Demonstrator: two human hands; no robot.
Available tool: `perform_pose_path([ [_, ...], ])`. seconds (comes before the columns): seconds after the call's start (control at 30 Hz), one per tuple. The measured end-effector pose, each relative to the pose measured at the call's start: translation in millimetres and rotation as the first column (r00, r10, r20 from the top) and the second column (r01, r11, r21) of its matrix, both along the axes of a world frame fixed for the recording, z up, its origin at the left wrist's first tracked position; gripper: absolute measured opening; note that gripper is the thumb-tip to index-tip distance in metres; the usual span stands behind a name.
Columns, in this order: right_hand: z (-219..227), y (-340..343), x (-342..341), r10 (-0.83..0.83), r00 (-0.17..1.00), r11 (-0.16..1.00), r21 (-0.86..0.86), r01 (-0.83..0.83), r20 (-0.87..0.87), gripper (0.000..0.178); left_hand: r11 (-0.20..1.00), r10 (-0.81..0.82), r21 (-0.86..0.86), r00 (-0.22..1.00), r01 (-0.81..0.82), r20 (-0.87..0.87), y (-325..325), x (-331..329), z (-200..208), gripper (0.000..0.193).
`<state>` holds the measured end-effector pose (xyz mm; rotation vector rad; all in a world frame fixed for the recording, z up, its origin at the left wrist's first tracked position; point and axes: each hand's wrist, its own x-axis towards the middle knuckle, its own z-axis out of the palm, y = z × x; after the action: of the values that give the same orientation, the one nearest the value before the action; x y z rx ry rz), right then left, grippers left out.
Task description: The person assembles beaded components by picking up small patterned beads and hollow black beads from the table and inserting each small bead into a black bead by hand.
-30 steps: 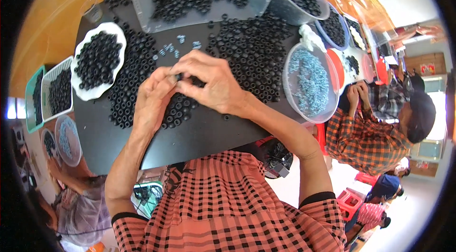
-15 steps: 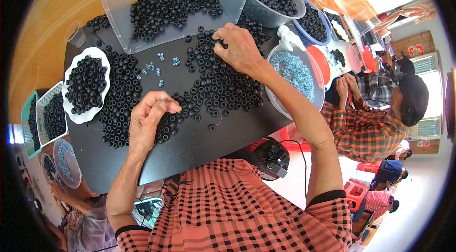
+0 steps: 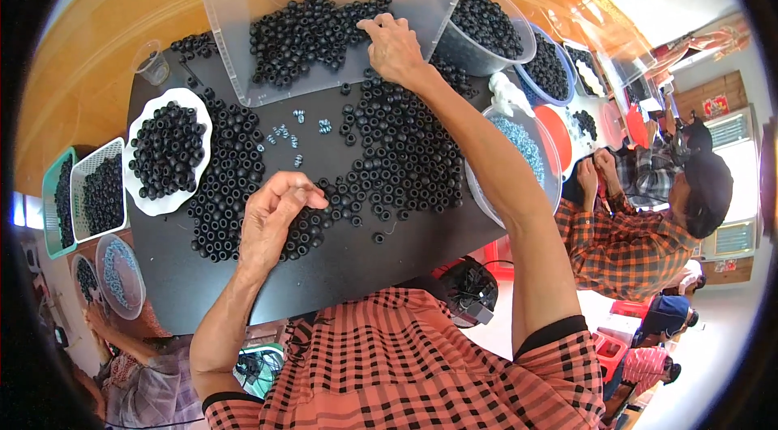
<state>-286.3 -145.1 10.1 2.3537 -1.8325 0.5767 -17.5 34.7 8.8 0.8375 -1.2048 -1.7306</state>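
Note:
My left hand (image 3: 274, 218) is closed in a pinch over black round beads (image 3: 223, 203) on the dark table; whatever sits between thumb and finger is too small to make out. My right hand (image 3: 395, 49) reaches to the right end of a heap of black beads (image 3: 300, 37) inside a clear plastic box (image 3: 219, 17) with its open side towards me. Its fingers are bent but apart, with no held thing visible. Beneath that forearm spreads a pile of loose black beads (image 3: 397, 138). Several small blue-and-white beads (image 3: 298, 160) lie between my hands.
A white scalloped plate (image 3: 154, 205) of black beads stands at left, near a white basket (image 3: 77, 195) and a small clear cup (image 3: 152, 65). At right are a clear tub (image 3: 478, 49), a blue-rimmed bowl (image 3: 555, 89) and a container of blue beads (image 3: 523, 142). Other people sit nearby.
My right hand has moved away from the loose bead pile on the table to the heap in the clear box. My left hand keeps its pinch. The whole view has shifted slightly.

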Motion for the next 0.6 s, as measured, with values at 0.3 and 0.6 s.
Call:
perform_pose_path([
  [0.3,2,-15,10,-0.039,0.998,0.993,0.115,0.033,0.053,0.036,1.0,-0.013,-0.004,1.0,0.013,0.025,-1,0,2,0.016],
  [0.6,-4,4,10,0.215,0.966,0.977,-0.033,-0.212,0.141,0.033,0.999,-0.026,0.024,0.999,0.025,0.04,1,0,2,0.015],
])
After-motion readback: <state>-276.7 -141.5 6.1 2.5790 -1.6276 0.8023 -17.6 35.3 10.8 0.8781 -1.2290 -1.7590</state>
